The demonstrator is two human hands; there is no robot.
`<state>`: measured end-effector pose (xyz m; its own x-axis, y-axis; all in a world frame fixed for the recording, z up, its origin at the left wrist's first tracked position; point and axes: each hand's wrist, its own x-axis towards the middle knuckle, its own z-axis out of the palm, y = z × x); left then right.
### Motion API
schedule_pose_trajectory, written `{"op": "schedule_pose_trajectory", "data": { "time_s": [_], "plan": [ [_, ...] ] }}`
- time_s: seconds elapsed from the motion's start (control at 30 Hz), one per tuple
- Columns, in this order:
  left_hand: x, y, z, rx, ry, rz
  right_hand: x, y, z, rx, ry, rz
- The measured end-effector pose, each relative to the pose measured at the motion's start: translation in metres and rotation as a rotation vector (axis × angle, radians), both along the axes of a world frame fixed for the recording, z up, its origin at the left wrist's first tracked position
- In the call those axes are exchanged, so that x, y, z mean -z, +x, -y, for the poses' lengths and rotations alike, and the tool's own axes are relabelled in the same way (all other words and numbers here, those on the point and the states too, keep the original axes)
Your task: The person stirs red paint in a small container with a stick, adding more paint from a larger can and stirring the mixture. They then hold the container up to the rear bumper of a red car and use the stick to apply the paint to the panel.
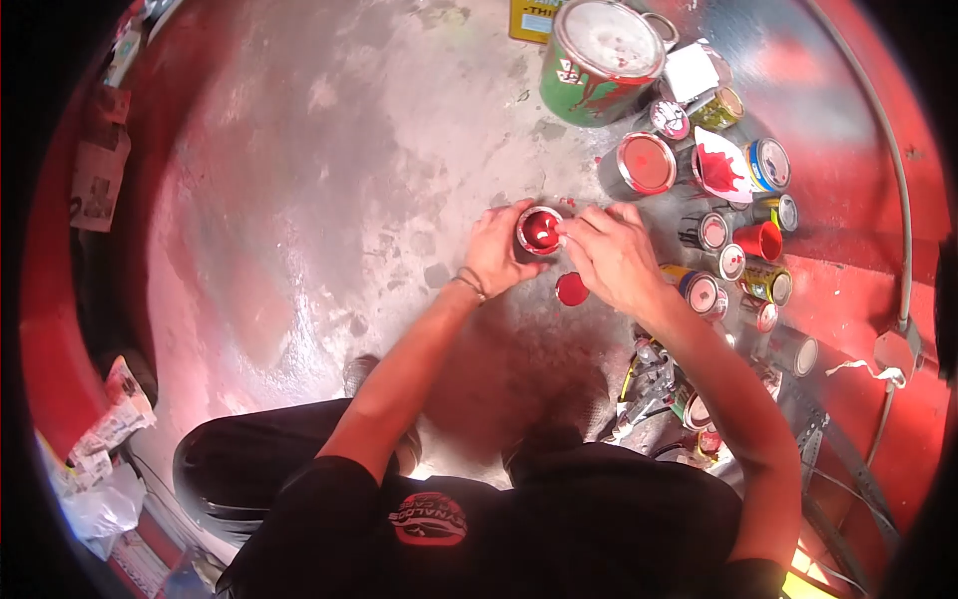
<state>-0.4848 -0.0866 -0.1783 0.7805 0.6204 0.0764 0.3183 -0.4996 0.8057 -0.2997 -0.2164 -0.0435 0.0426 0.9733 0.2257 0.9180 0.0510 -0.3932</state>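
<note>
My left hand [499,252] is wrapped round the left side of a small open can [540,231] of red paint, which is upright near the middle of the view. At the can's right rim, my right hand [611,250] has its fingers pinched together. Whatever they hold, if anything, is too small to make out. A round red lid [572,290] lies on the floor just below the can, beside my right hand.
A large green can [603,62] stands at the top. Many paint cans, including a red-topped can [647,163], and a red cup [758,241] crowd the right side. Metal tools [651,384] lie below them. Newspaper [118,409] and a plastic bag [105,507] are at lower left.
</note>
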Motion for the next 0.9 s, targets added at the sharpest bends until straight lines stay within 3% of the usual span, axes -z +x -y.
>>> {"op": "schedule_pose_trajectory", "data": {
  "time_s": [0.03, 0.1, 0.17, 0.23, 0.3, 0.33, 0.43, 0.57, 0.67, 0.8, 0.9],
  "plan": [
    [0.007, 0.005, 0.004, -0.045, 0.027, 0.023, 0.001, -0.003, -0.001, 0.012, -0.018, 0.005],
    [0.02, 0.012, 0.004, -0.106, 0.081, 0.049, 0.005, -0.007, -0.002, 0.09, -0.102, -0.237],
    [0.018, 0.018, 0.009, -0.155, 0.056, 0.107, -0.001, -0.006, -0.001, 0.107, -0.074, -0.227],
    [0.014, 0.017, 0.011, -0.155, 0.079, 0.148, -0.016, -0.002, -0.006, 0.027, 0.079, 0.021],
    [0.007, 0.012, 0.005, -0.15, 0.098, 0.17, -0.031, -0.003, -0.008, 0.085, -0.106, -0.129],
    [-0.003, 0.008, 0.002, -0.138, 0.101, 0.171, -0.038, -0.004, -0.01, 0.114, -0.194, -0.205],
    [-0.036, 0.0, -0.018, -0.074, 0.144, 0.154, -0.058, -0.006, -0.017, 0.05, 0.064, -0.01],
    [-0.091, -0.026, -0.057, 0.03, 0.18, 0.068, -0.098, -0.022, -0.045, -0.012, -0.08, -0.173],
    [-0.115, -0.047, -0.08, 0.002, 0.148, 0.14, -0.123, -0.036, -0.081, -0.164, 0.189, 0.045],
    [-0.152, -0.077, -0.108, 0.093, 0.146, 0.066, -0.152, -0.058, -0.097, -0.204, 0.028, -0.241],
    [-0.184, -0.102, -0.114, 0.164, 0.128, -0.047, -0.163, -0.067, -0.103, -0.278, 0.074, -0.153]
  ]
}}
